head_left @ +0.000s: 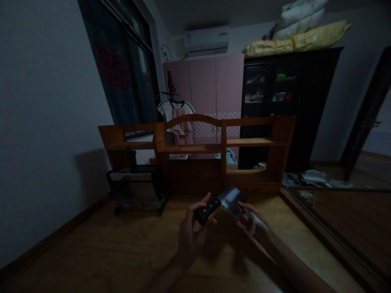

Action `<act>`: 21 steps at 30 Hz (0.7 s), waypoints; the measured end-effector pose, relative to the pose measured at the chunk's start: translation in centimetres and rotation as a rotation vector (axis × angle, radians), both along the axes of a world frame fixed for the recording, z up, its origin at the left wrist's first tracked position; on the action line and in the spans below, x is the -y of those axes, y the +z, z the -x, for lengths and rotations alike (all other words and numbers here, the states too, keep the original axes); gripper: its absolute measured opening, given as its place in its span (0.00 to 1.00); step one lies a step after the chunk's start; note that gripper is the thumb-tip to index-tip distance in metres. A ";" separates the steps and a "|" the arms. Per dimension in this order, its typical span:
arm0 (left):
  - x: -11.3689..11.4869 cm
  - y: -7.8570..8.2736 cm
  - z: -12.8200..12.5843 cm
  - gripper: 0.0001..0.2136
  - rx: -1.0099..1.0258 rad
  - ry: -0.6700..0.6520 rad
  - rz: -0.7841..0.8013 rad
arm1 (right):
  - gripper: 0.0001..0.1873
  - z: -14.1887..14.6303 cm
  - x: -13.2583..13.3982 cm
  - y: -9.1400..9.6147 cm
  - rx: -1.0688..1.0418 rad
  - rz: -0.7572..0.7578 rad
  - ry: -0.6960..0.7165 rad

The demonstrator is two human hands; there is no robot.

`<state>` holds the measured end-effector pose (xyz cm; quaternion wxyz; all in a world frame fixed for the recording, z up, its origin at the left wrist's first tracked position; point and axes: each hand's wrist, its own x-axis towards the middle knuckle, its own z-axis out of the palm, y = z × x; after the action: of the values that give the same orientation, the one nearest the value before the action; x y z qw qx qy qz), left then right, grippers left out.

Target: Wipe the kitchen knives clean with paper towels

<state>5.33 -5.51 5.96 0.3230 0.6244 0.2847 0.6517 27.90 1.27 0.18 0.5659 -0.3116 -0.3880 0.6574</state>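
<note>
A cleaver (231, 201) with a dark handle and a broad, shiny blade is held above the wooden surface. My left hand (192, 230) is closed around its handle, thumb below and fingers above. My right hand (255, 224) pinches the blade's right side with its fingertips. A piece of white material (258, 224), cloth or tissue, lies across that hand; whether the hand grips it or it is wrapped on cannot be made out. Beyond, to the left, stands a black rack (136, 187) with a dark-handled object (132, 159) upright at its top.
A wooden shelf unit (192, 149) stands across the back of the wooden surface (137, 248). A wall (51, 134) borders the left. A raised wooden edge (320, 238) runs along the right. Farther back are pink cabinets (203, 81), a dark cupboard (314, 106) and hanging clothes (180, 118). Light is dim.
</note>
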 end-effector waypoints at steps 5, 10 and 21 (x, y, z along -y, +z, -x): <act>-3.3 -0.8 3.7 0.50 0.108 -0.749 0.461 | 0.12 -0.4 -1.2 -0.1 0.048 0.024 -0.088; -5.2 -1.5 3.9 0.32 0.102 -0.886 0.811 | 0.11 0.7 -1.0 0.0 0.132 0.015 -0.048; -6.2 -6.7 -0.4 0.26 0.093 -0.823 1.019 | 0.20 1.2 -0.4 -0.1 0.218 -0.001 0.036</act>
<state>5.74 0.66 -0.73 0.8133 0.4223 0.2814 0.2846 26.70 1.63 0.09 0.5087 -0.3739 -0.4529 0.6294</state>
